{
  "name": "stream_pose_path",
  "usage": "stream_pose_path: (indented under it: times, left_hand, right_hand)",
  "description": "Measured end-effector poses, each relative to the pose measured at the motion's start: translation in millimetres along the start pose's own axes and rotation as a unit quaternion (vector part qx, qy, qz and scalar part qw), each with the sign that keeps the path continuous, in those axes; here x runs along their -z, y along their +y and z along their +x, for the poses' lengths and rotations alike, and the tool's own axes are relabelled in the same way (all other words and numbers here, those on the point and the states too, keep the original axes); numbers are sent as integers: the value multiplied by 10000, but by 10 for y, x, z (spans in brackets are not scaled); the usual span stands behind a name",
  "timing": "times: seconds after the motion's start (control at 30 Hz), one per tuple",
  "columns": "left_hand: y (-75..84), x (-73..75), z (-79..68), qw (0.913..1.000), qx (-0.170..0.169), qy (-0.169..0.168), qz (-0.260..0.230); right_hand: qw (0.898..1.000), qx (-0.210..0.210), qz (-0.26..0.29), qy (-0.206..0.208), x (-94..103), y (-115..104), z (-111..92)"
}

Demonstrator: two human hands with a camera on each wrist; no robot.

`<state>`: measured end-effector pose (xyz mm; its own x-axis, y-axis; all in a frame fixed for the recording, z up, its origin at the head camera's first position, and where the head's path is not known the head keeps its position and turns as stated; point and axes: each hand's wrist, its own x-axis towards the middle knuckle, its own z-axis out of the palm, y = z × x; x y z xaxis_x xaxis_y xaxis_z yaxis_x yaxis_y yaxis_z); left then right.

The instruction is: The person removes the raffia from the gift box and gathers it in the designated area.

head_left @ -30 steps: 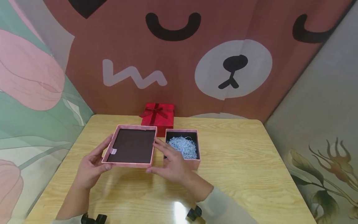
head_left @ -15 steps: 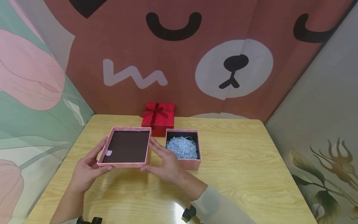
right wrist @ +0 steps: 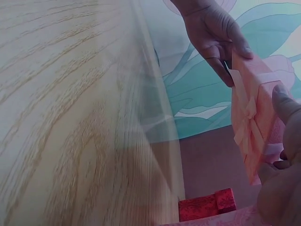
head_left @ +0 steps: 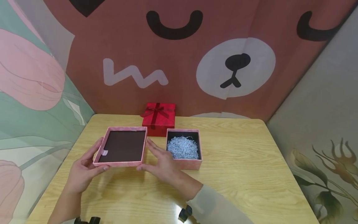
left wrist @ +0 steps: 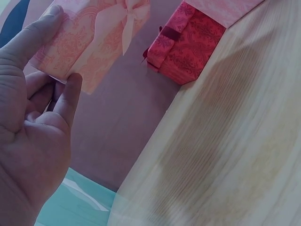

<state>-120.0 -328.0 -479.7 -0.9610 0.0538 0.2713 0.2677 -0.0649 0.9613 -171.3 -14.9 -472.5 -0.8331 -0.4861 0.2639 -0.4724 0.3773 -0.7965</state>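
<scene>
A pink gift box lid [head_left: 123,146] hangs above the table, its dark inside turned toward me and a small white tab at its lower left. The left hand [head_left: 81,174] grips its left side, thumb on the front lower edge. At the right side the right hand [head_left: 166,165] holds it between thumb and fingers, as the right hand [right wrist: 287,174] in the right wrist view also shows. A ribbon bow [left wrist: 129,19] decorates the lid's outer face. The matching pink box base [head_left: 187,164] stands right of the lid, with blue shredded paper [head_left: 183,147] inside.
A red gift box [head_left: 159,129] with a dark red ribbon bow stands at the table's back edge, behind the lid and the base. The wooden table [head_left: 237,174] meets a bear-patterned backdrop [head_left: 179,93] at the back, with patterned side panels left and right.
Both hands have moved left together with the lid, widening the gap between it and the pink box base. The base and red box stay in place.
</scene>
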Motion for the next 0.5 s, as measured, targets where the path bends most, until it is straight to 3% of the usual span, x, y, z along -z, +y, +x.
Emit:
stream_pose_path:
  times: [0.27,0.5]
  left_hand:
    - [-16,137,50,9997,249,22,36]
    - [-91,212,114,9975,467,82,527]
  right_hand:
    - [9999,70,-14,-112,-143,18,110]
    - [9991,-166,-237,-314,-218,29,188]
